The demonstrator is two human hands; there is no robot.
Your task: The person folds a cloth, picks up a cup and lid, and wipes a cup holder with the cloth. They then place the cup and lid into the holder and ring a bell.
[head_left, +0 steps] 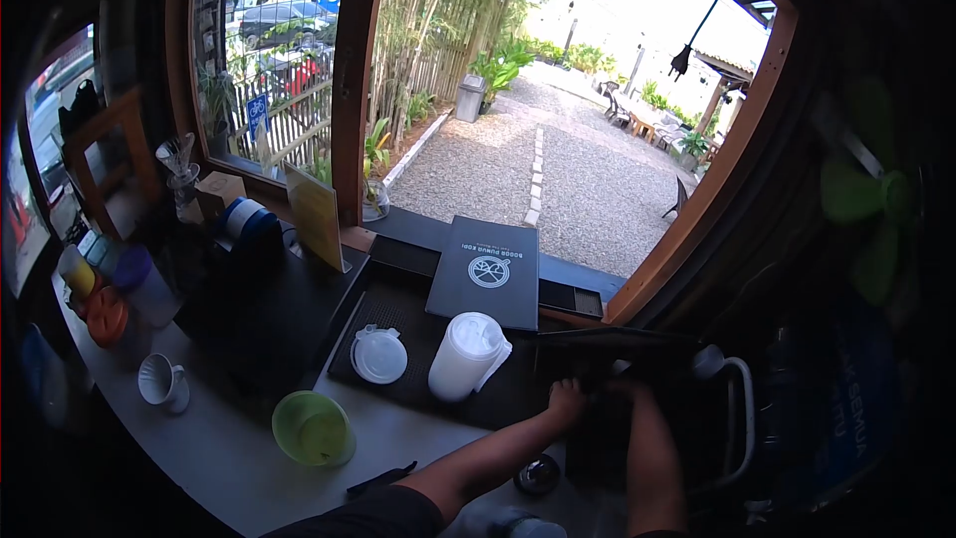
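Observation:
My left hand (567,402) reaches into the dark area right of the white pitcher (460,364), its fingers curled. Just to its right, my right hand (627,392) extends into the same shadow, its fingers mostly lost in the dark. A small white item (621,367) shows just beyond the hands; I cannot tell what they hold. The pitcher stands upright on a black mat (413,309), beside a round white lid (379,355). Below my left forearm is a small dark round object (537,474) with a shiny top.
A green container (314,428) and a white coffee dripper (162,383) stand on the pale counter (224,458). A black menu (485,274) leans at the open window. On the right, a white curved pipe (747,408) rises near a green fan (881,194). A plug (680,62) hangs overhead.

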